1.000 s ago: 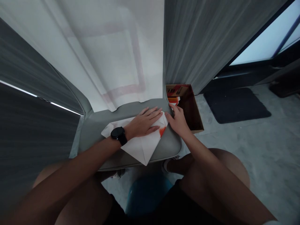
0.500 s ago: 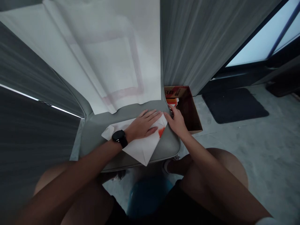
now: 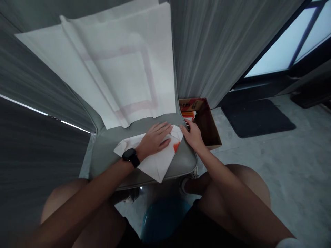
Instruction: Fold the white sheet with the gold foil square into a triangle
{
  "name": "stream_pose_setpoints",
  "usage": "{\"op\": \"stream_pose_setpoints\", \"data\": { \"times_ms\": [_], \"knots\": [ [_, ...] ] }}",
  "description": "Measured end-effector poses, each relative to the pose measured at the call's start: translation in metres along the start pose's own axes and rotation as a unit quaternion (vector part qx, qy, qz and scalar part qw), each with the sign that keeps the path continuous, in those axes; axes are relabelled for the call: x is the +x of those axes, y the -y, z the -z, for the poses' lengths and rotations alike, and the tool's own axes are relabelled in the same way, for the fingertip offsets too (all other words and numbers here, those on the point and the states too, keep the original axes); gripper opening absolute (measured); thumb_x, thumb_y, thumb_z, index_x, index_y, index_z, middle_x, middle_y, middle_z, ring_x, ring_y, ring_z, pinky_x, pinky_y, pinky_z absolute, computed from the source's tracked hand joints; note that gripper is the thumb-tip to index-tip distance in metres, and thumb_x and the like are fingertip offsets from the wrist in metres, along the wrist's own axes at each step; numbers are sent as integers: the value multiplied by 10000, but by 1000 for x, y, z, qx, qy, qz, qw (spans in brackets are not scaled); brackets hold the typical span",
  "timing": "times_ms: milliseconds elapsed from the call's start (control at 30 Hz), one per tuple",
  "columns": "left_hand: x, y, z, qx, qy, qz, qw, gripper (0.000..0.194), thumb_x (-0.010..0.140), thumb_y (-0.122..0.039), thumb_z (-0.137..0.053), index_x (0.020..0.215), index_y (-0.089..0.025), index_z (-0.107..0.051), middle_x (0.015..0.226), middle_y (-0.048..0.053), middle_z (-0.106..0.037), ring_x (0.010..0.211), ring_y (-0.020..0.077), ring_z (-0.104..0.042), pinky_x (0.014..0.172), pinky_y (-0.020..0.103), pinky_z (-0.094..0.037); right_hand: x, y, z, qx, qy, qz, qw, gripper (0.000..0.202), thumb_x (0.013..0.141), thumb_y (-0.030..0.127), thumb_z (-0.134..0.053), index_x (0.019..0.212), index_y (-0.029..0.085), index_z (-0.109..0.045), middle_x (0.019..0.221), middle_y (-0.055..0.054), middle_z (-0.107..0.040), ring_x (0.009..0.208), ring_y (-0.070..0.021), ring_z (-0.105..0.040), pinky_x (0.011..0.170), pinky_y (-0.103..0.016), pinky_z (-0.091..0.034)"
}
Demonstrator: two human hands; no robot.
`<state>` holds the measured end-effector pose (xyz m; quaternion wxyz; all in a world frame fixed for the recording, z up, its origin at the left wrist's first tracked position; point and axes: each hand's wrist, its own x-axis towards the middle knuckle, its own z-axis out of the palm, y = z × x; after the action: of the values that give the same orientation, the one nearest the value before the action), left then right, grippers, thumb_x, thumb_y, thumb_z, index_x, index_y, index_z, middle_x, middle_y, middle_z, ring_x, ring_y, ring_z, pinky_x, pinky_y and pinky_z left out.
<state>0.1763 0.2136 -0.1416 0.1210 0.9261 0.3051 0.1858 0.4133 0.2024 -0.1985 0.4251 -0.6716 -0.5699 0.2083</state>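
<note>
A folded sheet of white paper [image 3: 157, 165] with an orange-red patch near its right side lies on the seat of a grey chair [image 3: 106, 165]. Across its upper part rests my left hand [image 3: 153, 139], open and flat, fingers pointing up and to the right; it covers the middle of the paper. My right hand [image 3: 192, 136] is at the paper's right corner, thumb at the edge and index finger held apart from it. Its other fingers curl partly out of sight beside the seat. A small fold shows at the corner between the hands.
A large white sheet [image 3: 124, 79] with a faint pinkish outline hangs over the chair back. A cardboard box [image 3: 208, 125] with orange and white papers stands on the floor to the right, before a dark mat [image 3: 258, 117]. Grey curtains [image 3: 207, 48] hang behind.
My left hand has slid slightly left, away from the right corner, uncovering more of the small fold. My right hand stays at that corner. The view has tilted up a little.
</note>
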Motion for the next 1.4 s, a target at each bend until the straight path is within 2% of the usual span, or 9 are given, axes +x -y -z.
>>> {"op": "stream_pose_setpoints", "data": {
  "times_ms": [100,200,333,533,800,967,1233,1300,1400],
  "knots": [
    [1,-14,-5,-27,-83,110,990,444,1026,-422,-570,1416,-211,-572,1443,136,-656,1429,308,-542,1208,521,-445,0,0,-2,-3,-2,-6,1000,536,913,519,-599,1318,178,-687,1248,-188,-724,1152,-334,-680,1048,-539,-527],
    [10,-31,-17,-45,-139,215,966,351,928,-452,-724,1158,-203,-634,1207,147,-702,1202,315,-638,1094,503,-520,0,1,-3,-7,-9,-11,1000,541,907,504,-590,1318,167,-691,1224,-189,-730,1123,-333,-686,1031,-534,-535],
    [25,-48,-34,3,-176,271,946,265,854,-400,-798,924,-220,-616,1158,127,-655,1176,323,-618,1140,595,-437,1,1,-4,-7,-11,0,1000,514,907,475,-584,1302,165,-694,1212,-185,-731,1120,-323,-684,1016,-510,-544],
    [26,-49,-40,32,-213,270,939,46,933,-255,-670,916,-230,-635,1158,121,-649,1188,307,-616,1124,603,-440,0,1,-5,-5,-11,-3,1000,489,915,441,-586,1305,165,-690,1207,-177,-727,1117,-308,-678,1005,-487,-553],
    [17,-45,-34,25,-197,248,948,29,955,-243,-657,971,-237,-633,1172,103,-651,1176,297,-617,1165,604,-420,1,3,-7,-16,-3,-15,1000,469,930,408,-582,1320,168,-681,1211,-179,-715,1121,-311,-669,1010,-490,-547],
    [15,-45,-29,16,-143,234,961,193,1003,-260,-610,1187,-229,-659,1240,123,-672,1208,310,-621,1207,609,-368,1,6,-7,-16,1,-17,1000,483,932,393,-571,1340,154,-669,1231,-193,-710,1142,-323,-667,1036,-499,-534],
    [15,-51,-29,34,-122,206,970,311,1016,-337,-620,1306,-231,-644,1313,118,-664,1236,307,-614,1217,593,-360,2,18,-3,-30,21,-40,999,492,934,367,-565,1348,116,-657,1256,-218,-695,1183,-342,-655,1046,-498,-526],
    [16,-51,-29,38,-127,200,971,336,1005,-332,-642,1323,-225,-630,1319,120,-658,1246,310,-602,1224,583,-349,1,22,-3,-35,24,-41,998,506,942,356,-564,1365,90,-640,1266,-231,-682,1196,-343,-647,1045,-486,-524],
    [17,-50,-29,44,-157,200,966,355,966,-347,-708,1283,-206,-629,1290,132,-646,1219,317,-595,1139,517,-436,-2,31,2,-49,2,-12,999,490,941,305,-563,1370,75,-624,1275,-232,-663,1208,-339,-628,1055,-477,-510]
  ]
}}
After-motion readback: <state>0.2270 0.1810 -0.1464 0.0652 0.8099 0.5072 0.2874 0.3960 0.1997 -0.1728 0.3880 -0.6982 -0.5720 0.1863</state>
